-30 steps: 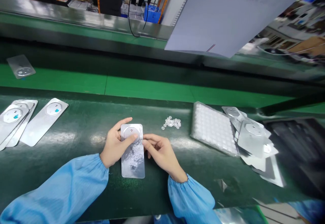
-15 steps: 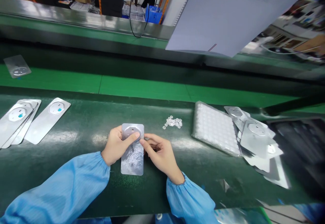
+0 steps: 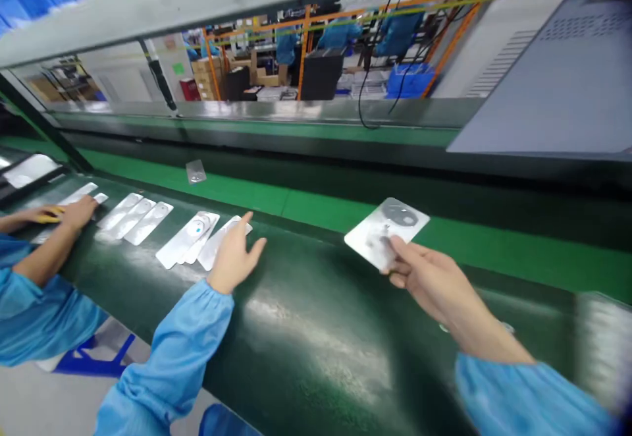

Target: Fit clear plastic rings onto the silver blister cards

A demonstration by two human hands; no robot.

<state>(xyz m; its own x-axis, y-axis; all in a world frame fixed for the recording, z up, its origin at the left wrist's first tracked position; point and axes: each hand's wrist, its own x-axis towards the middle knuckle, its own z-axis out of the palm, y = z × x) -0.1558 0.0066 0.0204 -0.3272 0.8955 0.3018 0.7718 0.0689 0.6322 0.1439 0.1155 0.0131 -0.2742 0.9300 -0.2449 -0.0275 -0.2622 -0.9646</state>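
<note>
My right hand [image 3: 427, 282] grips a silvery flat panel [image 3: 384, 230] by its near end and holds it above the dark green table, near the bright green belt [image 3: 494, 248]. My left hand [image 3: 236, 255] is open, fingers spread, touching the end of a row of similar silvery panels [image 3: 190, 237] lying on the table at the left. Both arms wear light blue sleeves.
A co-worker's hand [image 3: 74, 213] and blue sleeve [image 3: 34, 311] rest by more panels [image 3: 133, 217] at far left. One panel [image 3: 196, 171] lies on the belt. A grey machine housing [image 3: 557, 93] stands at the right. Other people work behind the line.
The camera has swung left and up. My right hand has lifted the panel off the table toward the belt. My left hand let go and moved left to the row of panels.
</note>
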